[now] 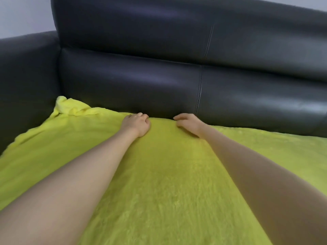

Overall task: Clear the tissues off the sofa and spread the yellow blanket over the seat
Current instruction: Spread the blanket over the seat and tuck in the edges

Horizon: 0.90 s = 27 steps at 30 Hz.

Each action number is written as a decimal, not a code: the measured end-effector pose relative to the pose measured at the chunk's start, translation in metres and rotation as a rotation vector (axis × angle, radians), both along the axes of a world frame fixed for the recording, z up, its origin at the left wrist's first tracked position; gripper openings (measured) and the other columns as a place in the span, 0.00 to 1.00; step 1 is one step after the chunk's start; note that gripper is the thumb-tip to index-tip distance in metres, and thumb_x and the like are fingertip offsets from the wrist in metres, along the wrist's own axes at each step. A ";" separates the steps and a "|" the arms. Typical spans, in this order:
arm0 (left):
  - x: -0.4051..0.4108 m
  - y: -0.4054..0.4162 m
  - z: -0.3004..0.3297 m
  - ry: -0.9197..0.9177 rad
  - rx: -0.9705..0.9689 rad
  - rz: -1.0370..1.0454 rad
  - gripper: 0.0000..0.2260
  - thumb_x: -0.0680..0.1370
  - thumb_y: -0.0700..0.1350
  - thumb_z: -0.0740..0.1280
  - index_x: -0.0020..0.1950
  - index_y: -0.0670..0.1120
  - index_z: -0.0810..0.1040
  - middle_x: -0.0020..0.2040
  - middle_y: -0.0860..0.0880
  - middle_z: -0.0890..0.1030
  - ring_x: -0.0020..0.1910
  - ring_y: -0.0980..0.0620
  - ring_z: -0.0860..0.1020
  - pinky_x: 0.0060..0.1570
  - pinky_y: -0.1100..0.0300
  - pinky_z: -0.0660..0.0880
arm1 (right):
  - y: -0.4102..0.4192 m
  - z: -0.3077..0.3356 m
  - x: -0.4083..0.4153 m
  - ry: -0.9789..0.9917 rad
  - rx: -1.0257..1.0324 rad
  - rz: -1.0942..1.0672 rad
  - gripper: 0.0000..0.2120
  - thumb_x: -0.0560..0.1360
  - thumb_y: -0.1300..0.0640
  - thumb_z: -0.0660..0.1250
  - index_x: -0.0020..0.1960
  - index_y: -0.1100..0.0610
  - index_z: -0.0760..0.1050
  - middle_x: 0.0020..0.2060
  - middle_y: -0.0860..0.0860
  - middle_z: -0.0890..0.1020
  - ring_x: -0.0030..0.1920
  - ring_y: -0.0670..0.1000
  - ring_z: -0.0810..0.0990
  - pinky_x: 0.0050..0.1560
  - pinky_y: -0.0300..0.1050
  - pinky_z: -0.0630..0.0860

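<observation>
1. Two hands work the far edge of the yellow blanket (159, 183), which covers the seat of the dark leather sofa (141, 82) from the near margin of the view up to the foot of the backrest.

2. Left hand (137, 125): fingers curled, knuckles up, resting on the blanket at its rear edge. It appears to gather or tuck the cloth against the backrest; whether cloth is actually caught inside the curl cannot be told, since the fingertips are hidden.

3. Right hand (188, 123): fingers bent and partly spread, tips pressing down on the blanket edge just beside the backrest seam. No fold of cloth is seen pinched in it.

4. Position of the cloth relative to the hands: the blanket lies under both hands and both forearms; its rear border runs between and just beyond the fingertips. At the far left corner (70, 106) a bunched, folded-over lump sits near the armrest, well apart from the left hand.

5. Handling, as judged: a plush, soft, light fabric that drapes and wrinkles freely, offers no stiffness, and probably slides easily on smooth leather. Best taken at an edge or corner and drawn taut, or smoothed with flat palms.

6. No tissues are in view on the visible part of the sofa.
</observation>
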<state>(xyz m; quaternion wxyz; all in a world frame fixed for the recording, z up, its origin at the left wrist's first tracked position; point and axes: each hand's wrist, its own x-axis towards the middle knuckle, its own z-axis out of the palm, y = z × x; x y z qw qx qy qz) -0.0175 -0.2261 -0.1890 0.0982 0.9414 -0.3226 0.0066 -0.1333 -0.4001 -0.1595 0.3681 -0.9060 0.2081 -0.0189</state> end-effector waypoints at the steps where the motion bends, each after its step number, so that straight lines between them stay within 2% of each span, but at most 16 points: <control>1: 0.000 0.001 0.000 0.000 -0.006 0.000 0.21 0.83 0.49 0.46 0.74 0.48 0.65 0.73 0.48 0.68 0.71 0.48 0.66 0.70 0.52 0.61 | -0.011 0.001 -0.010 -0.091 0.022 -0.055 0.16 0.80 0.58 0.59 0.65 0.53 0.75 0.63 0.52 0.76 0.65 0.54 0.73 0.63 0.46 0.69; 2: 0.001 0.002 -0.001 0.003 -0.006 0.003 0.21 0.83 0.49 0.46 0.75 0.48 0.64 0.73 0.49 0.67 0.72 0.48 0.65 0.71 0.53 0.60 | -0.021 -0.001 -0.019 -0.149 -0.047 -0.133 0.14 0.80 0.58 0.58 0.62 0.51 0.77 0.61 0.51 0.78 0.62 0.53 0.75 0.60 0.45 0.71; 4: 0.001 0.002 -0.003 0.003 -0.002 0.012 0.21 0.82 0.48 0.46 0.74 0.49 0.65 0.72 0.49 0.68 0.71 0.49 0.65 0.71 0.53 0.59 | -0.035 -0.011 -0.033 -0.117 -0.245 -0.193 0.15 0.79 0.56 0.57 0.62 0.48 0.76 0.61 0.49 0.78 0.61 0.52 0.75 0.58 0.47 0.73; 8: 0.001 0.000 -0.002 -0.005 -0.018 0.022 0.21 0.82 0.48 0.47 0.73 0.49 0.66 0.71 0.49 0.69 0.70 0.49 0.66 0.70 0.52 0.60 | -0.032 -0.016 -0.032 0.009 -0.344 -0.085 0.19 0.80 0.54 0.54 0.69 0.47 0.70 0.67 0.49 0.73 0.66 0.53 0.70 0.64 0.52 0.70; 10: 0.000 0.000 -0.003 0.001 -0.027 0.024 0.21 0.82 0.48 0.47 0.73 0.49 0.66 0.71 0.49 0.69 0.70 0.49 0.66 0.69 0.52 0.60 | -0.025 -0.011 -0.028 0.105 -0.464 -0.026 0.21 0.81 0.53 0.50 0.72 0.46 0.66 0.70 0.49 0.69 0.69 0.54 0.67 0.68 0.53 0.65; 12: 0.000 0.000 -0.003 0.006 -0.050 0.021 0.21 0.82 0.48 0.47 0.73 0.49 0.66 0.71 0.49 0.69 0.70 0.49 0.67 0.69 0.53 0.60 | -0.017 -0.006 -0.023 0.201 -0.553 -0.027 0.22 0.81 0.54 0.49 0.73 0.47 0.65 0.70 0.51 0.69 0.69 0.55 0.66 0.67 0.54 0.65; 16: 0.000 0.004 -0.004 0.002 -0.132 0.030 0.20 0.82 0.49 0.50 0.71 0.50 0.70 0.68 0.50 0.73 0.65 0.48 0.71 0.65 0.54 0.65 | 0.005 0.007 -0.004 0.333 -0.602 -0.121 0.17 0.79 0.57 0.55 0.66 0.53 0.71 0.57 0.54 0.76 0.58 0.57 0.74 0.59 0.51 0.71; 18: -0.002 0.005 -0.003 -0.010 -0.152 0.044 0.19 0.82 0.50 0.51 0.70 0.50 0.72 0.67 0.51 0.74 0.63 0.47 0.73 0.63 0.54 0.68 | 0.016 0.011 0.003 0.450 -0.675 -0.152 0.15 0.79 0.57 0.58 0.64 0.56 0.73 0.54 0.54 0.77 0.57 0.56 0.76 0.60 0.49 0.72; 21: -0.005 0.004 -0.004 -0.059 -0.217 0.052 0.18 0.81 0.48 0.54 0.67 0.49 0.75 0.64 0.50 0.76 0.61 0.47 0.74 0.62 0.55 0.70 | 0.038 0.012 0.009 0.663 -1.070 -0.143 0.17 0.79 0.56 0.62 0.65 0.60 0.73 0.61 0.59 0.77 0.62 0.60 0.76 0.66 0.55 0.70; 23: -0.009 0.004 -0.003 -0.247 -0.285 0.074 0.14 0.79 0.44 0.59 0.62 0.48 0.77 0.59 0.49 0.77 0.58 0.48 0.75 0.60 0.54 0.69 | 0.061 0.016 0.015 0.609 -1.271 -0.086 0.16 0.78 0.56 0.63 0.63 0.61 0.75 0.58 0.59 0.79 0.59 0.60 0.78 0.62 0.54 0.73; 24: -0.011 0.006 -0.002 -0.342 -0.327 0.099 0.13 0.77 0.42 0.61 0.60 0.47 0.76 0.57 0.49 0.77 0.57 0.48 0.74 0.59 0.54 0.68 | 0.073 0.017 0.020 0.497 -1.253 -0.050 0.14 0.78 0.57 0.64 0.62 0.61 0.76 0.55 0.57 0.80 0.57 0.58 0.78 0.58 0.52 0.74; 26: -0.013 0.009 0.000 -0.439 -0.421 0.146 0.12 0.75 0.40 0.62 0.58 0.47 0.76 0.55 0.49 0.76 0.56 0.47 0.73 0.57 0.54 0.67 | 0.094 0.016 0.036 0.215 -0.987 0.004 0.13 0.79 0.56 0.60 0.61 0.58 0.75 0.53 0.53 0.79 0.53 0.55 0.78 0.48 0.46 0.73; 27: -0.014 0.012 0.002 -0.429 -0.459 0.174 0.12 0.75 0.39 0.62 0.57 0.47 0.76 0.56 0.49 0.76 0.56 0.47 0.73 0.56 0.54 0.67 | 0.103 0.014 0.040 0.121 -0.806 0.037 0.14 0.80 0.56 0.57 0.64 0.57 0.74 0.55 0.53 0.78 0.54 0.55 0.77 0.47 0.46 0.72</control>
